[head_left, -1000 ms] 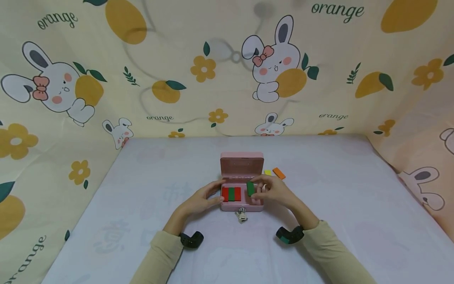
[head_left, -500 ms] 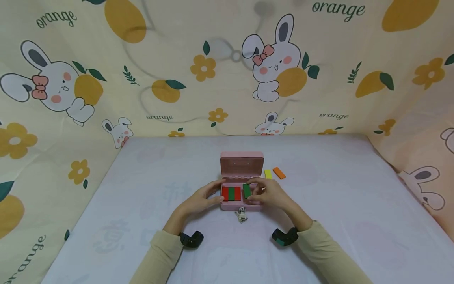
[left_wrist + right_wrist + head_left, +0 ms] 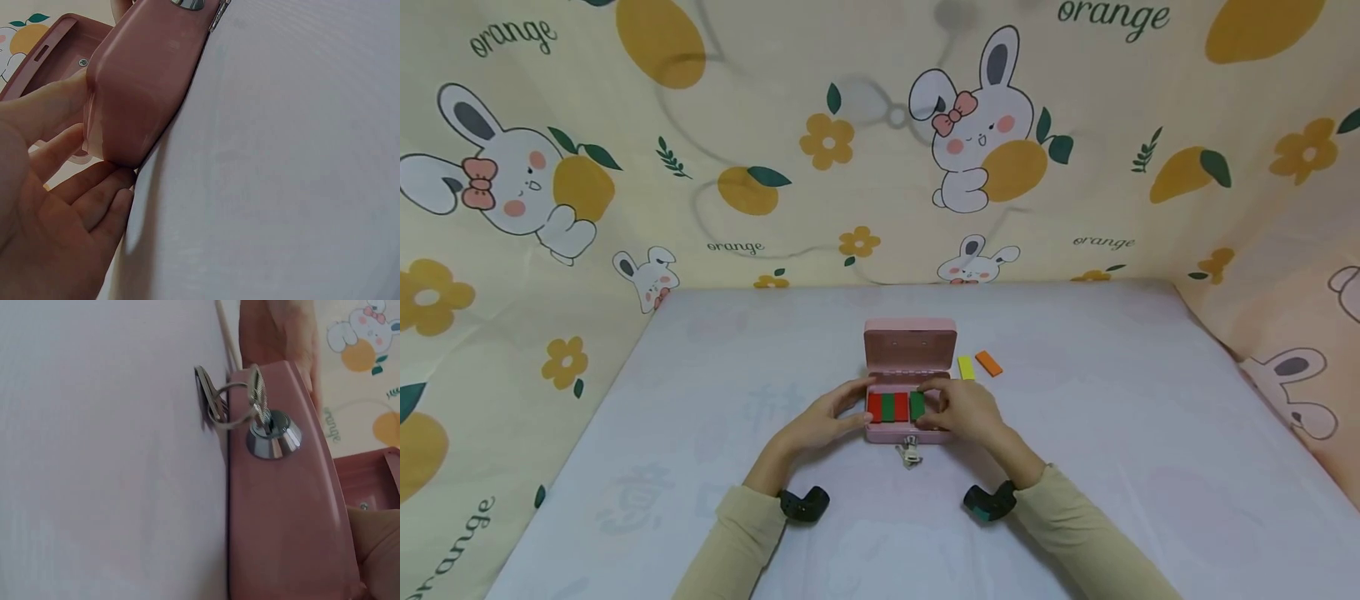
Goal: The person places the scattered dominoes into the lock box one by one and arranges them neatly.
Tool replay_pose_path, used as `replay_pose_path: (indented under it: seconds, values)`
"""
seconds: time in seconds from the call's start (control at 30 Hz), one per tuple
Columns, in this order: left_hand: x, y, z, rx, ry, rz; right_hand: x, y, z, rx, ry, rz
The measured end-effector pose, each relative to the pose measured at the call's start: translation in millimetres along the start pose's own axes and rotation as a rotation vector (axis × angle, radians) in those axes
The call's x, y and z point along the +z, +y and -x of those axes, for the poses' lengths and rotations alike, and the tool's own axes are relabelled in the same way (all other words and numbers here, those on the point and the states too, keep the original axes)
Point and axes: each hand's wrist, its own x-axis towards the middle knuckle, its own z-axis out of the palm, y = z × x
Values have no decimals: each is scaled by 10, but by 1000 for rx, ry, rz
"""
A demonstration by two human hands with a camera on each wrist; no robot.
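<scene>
In the head view a pink metal box (image 3: pixel 891 435) stands with its lid (image 3: pixel 910 348) raised. My left hand (image 3: pixel 823 423) holds the box's left end, the thumb over the rim and the other fingers along the side, as the left wrist view shows. Inside lie a red block (image 3: pixel 876 407), a green block (image 3: pixel 888 407) and another red block (image 3: pixel 902 407), side by side. My right hand (image 3: pixel 968 410) reaches in from the right and pinches a second green block (image 3: pixel 917 405) close beside this row. That hand covers the right part of the box.
Behind the right hand a yellow block (image 3: pixel 966 367) and an orange block (image 3: pixel 989 363) lie on the white cloth (image 3: pixel 1075 375). Keys on a ring (image 3: pixel 909 455) hang from the lock (image 3: pixel 274 437) at the box's front. A patterned curtain (image 3: pixel 820 67) encloses the table's back and sides.
My right hand has moved left and down with the green block, from the box's right side to close beside the row. More of the yellow block shows now. The left hand has stayed put.
</scene>
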Motion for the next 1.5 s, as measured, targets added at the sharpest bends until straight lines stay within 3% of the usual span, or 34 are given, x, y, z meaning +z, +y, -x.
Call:
replay_pose_path:
  seconds: [0.27, 0.43, 1.5]
  values:
    - [-18, -16, -6, 8, 5, 2, 51, -79, -19, 60, 12, 127]
    - [-20, -17, -4, 6, 7, 4, 54, -120, -9, 67, 5, 152]
    - [-7, -27, 6, 17, -2, 16, 68, -101, -5, 78, -13, 144]
